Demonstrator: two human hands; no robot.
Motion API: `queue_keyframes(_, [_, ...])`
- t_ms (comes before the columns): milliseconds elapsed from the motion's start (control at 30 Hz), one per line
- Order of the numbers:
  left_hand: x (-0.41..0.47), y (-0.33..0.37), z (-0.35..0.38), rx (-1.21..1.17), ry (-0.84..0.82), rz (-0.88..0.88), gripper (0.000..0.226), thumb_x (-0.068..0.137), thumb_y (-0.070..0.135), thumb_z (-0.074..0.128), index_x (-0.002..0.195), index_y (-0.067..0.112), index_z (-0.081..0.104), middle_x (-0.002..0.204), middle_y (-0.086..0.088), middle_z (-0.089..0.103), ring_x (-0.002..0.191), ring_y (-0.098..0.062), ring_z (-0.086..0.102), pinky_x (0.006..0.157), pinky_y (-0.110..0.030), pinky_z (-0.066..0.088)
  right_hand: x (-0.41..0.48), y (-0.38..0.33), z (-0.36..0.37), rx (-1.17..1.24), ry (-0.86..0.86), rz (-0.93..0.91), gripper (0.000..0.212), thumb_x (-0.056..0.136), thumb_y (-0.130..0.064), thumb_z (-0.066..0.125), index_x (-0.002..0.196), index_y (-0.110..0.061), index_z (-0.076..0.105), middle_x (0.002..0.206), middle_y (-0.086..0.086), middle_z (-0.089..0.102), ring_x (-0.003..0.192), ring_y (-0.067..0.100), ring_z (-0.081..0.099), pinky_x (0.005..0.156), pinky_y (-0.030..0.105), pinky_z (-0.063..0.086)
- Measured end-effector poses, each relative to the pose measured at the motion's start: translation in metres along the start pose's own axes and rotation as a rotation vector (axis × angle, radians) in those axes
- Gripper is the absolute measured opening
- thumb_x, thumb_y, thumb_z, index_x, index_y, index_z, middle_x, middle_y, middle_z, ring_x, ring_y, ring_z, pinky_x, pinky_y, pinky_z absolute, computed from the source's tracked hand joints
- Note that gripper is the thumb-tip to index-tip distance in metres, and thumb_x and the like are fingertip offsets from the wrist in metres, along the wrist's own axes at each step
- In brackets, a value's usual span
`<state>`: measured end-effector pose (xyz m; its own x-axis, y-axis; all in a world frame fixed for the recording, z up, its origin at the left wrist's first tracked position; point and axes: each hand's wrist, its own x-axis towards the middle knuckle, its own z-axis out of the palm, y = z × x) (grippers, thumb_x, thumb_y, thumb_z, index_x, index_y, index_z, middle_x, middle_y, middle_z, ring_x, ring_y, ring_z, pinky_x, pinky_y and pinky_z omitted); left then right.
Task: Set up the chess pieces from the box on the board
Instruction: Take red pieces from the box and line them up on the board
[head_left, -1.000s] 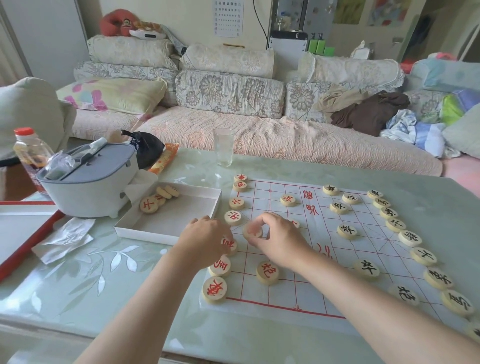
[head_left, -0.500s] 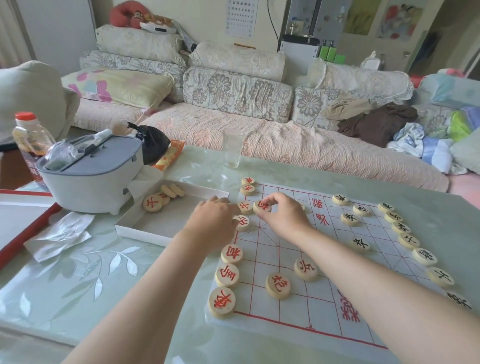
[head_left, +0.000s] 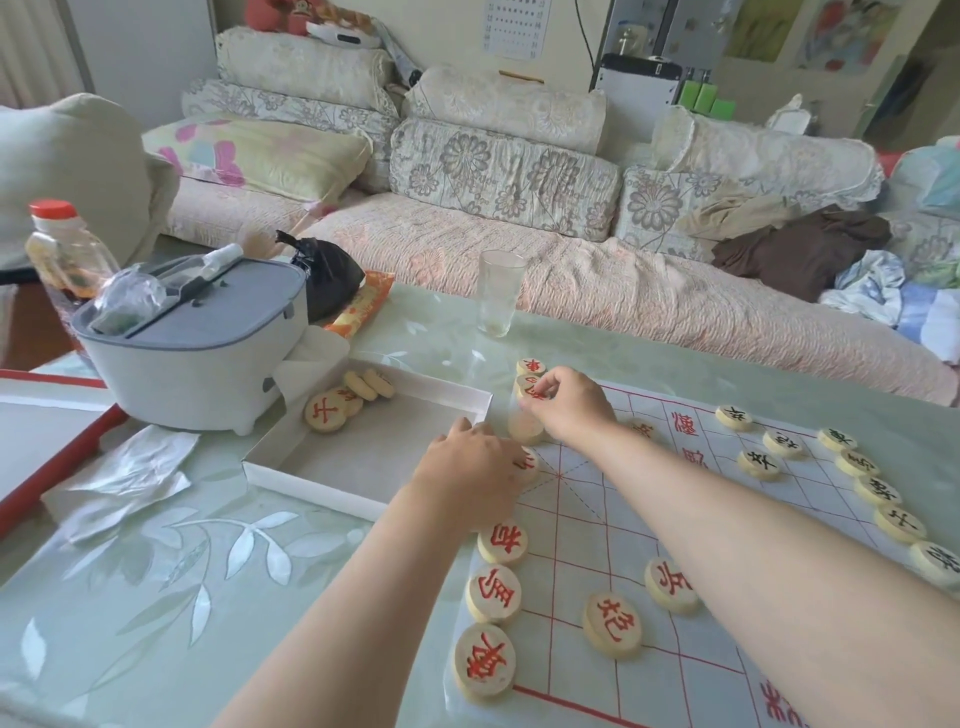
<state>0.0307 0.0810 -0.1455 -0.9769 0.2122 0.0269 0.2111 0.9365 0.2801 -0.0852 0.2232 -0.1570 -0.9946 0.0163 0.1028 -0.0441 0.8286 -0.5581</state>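
The right hand (head_left: 569, 405) reaches across to the far left edge of the board (head_left: 613, 530). Its fingertips (head_left: 543, 387) are pinched together on a round red-lettered piece (head_left: 531, 391), which sits right at that edge. Just past the fingers lies another red piece (head_left: 531, 367), the last one in the row. Just below the hand is a pale piece (head_left: 524, 428), blurry, so its letter cannot be read.

The left hand (head_left: 470, 465) rests palm down beside the right hand, a little nearer to the person. It covers a piece (head_left: 525, 462) on the board edge; only a bit of red shows. Whether the fingers are holding that piece cannot be told.

Nearer to the person than the left hand, three more red pieces (head_left: 493, 594) lie in a line down the edge. Two others (head_left: 613, 625) sit further in on the grid, under the right forearm. Black-lettered pieces (head_left: 878, 489) run down the far side, well apart from both hands.

The white box (head_left: 363, 506) lies open just left of the left hand, touching the board's edge. In its far corner, away from both hands, a few pieces (head_left: 343, 400) lean on each other. The rest of the box is bare.
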Motion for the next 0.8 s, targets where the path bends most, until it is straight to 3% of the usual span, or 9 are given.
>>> queue_keyframes(100, [0.001, 0.001, 0.0, -0.008, 0.012, -0.008, 0.037, 0.093, 0.035, 0.04, 0.126, 0.034, 0.056, 0.126, -0.003, 0.044, 0.119, -0.024, 0.035, 0.095, -0.036, 0.035, -0.002, -0.003, 0.006, -0.034, 0.024, 0.012, 0.021, 0.078, -0.047, 0.073, 0.083, -0.029, 0.062, 0.093, -0.013, 0.061, 0.091, 0.015, 0.059, 0.076, 0.029, 0.045])
queue_keyframes(233, [0.002, 0.001, 0.0, -0.023, 0.011, -0.025, 0.035, 0.092, 0.038, 0.043, 0.123, 0.035, 0.058, 0.13, -0.003, 0.04, 0.122, -0.024, 0.032, 0.096, -0.034, 0.033, -0.006, -0.003, 0.004, -0.096, 0.071, 0.018, 0.008, 0.082, -0.035, 0.061, 0.087, -0.029, 0.064, 0.096, -0.012, 0.066, 0.094, 0.018, 0.062, 0.071, 0.027, 0.042])
queue_keyframes(433, [-0.004, -0.007, -0.008, -0.089, 0.053, -0.024, 0.039, 0.093, 0.038, 0.047, 0.131, 0.034, 0.054, 0.134, -0.001, 0.039, 0.125, -0.022, 0.031, 0.099, -0.035, 0.035, -0.012, -0.012, -0.004, -0.175, 0.076, -0.075, 0.011, 0.09, -0.032, 0.052, 0.093, -0.031, 0.063, 0.109, -0.005, 0.057, 0.098, 0.021, 0.06, 0.074, 0.028, 0.042])
queue_keyframes(600, [-0.011, -0.042, -0.029, -0.093, 0.178, -0.148, 0.036, 0.096, 0.034, 0.046, 0.131, 0.028, 0.053, 0.131, -0.003, 0.044, 0.121, -0.024, 0.036, 0.1, -0.037, 0.038, -0.019, -0.054, 0.003, -0.086, 0.049, -0.285, 0.015, 0.089, -0.026, 0.054, 0.096, -0.03, 0.066, 0.108, -0.006, 0.061, 0.095, 0.017, 0.06, 0.08, 0.03, 0.049])
queue_keyframes(800, [-0.03, -0.103, -0.036, -0.043, 0.288, -0.399, 0.04, 0.092, 0.017, 0.041, 0.129, 0.024, 0.052, 0.122, -0.008, 0.05, 0.116, -0.029, 0.042, 0.092, -0.038, 0.041, -0.03, -0.123, 0.035, -0.101, -0.169, -0.536, 0.027, 0.089, -0.016, 0.057, 0.112, -0.027, 0.065, 0.116, -0.004, 0.063, 0.107, 0.018, 0.059, 0.088, 0.029, 0.047])
